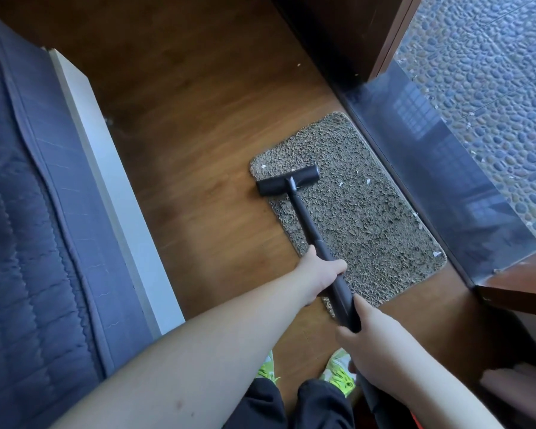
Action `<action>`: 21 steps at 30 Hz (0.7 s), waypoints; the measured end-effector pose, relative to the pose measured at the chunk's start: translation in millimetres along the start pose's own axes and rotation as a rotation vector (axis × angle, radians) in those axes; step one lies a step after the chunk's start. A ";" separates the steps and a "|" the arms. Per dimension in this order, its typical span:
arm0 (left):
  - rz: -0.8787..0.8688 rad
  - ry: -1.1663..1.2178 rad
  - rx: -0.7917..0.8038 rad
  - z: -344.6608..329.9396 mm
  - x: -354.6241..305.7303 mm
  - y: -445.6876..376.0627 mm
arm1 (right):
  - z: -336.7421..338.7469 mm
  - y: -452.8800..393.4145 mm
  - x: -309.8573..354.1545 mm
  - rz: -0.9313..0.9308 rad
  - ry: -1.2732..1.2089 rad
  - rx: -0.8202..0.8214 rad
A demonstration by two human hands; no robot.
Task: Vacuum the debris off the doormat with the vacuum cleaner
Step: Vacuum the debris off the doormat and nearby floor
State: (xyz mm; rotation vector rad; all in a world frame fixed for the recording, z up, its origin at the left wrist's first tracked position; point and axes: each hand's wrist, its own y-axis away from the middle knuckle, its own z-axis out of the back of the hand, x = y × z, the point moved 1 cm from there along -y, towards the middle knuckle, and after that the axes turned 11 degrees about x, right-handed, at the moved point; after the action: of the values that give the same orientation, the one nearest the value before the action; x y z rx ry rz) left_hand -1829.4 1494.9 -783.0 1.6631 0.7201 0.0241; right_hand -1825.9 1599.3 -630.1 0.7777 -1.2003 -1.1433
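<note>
A shaggy grey-brown doormat [362,212] lies on the wooden floor beside the door threshold. Small white scraps of debris [368,181] dot it, one near its far left corner and one at its near right edge. The black vacuum cleaner head [287,180] rests across the mat's far left part. Its black tube [307,221] runs back toward me. My left hand [321,272] grips the tube midway. My right hand [370,342] grips the tube lower down, close to my body.
A blue quilted mattress [28,227] on a white frame [106,168] stands along the left. A dark threshold [440,181] and pebbled ground [492,88] lie to the right, with dark wood door frames [369,32] beyond. My shoes [341,371] stand on the wooden floor [198,150].
</note>
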 end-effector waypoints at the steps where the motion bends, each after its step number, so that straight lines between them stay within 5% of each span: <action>1: -0.006 -0.001 -0.004 -3.3 3.6 2.3 | -1.0 2.7 -4.0 0.003 0.013 -0.005; 21: -0.120 -0.018 -0.129 70.0 -52.0 11.9 | -12.2 -68.2 66.4 0.063 0.070 -0.063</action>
State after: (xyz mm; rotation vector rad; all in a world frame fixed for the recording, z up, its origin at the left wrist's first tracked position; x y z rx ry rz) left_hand -1837.9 1408.3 -769.7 1.4934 0.7877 -0.0295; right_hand -1833.4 1515.4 -676.1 0.7215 -1.1178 -1.0884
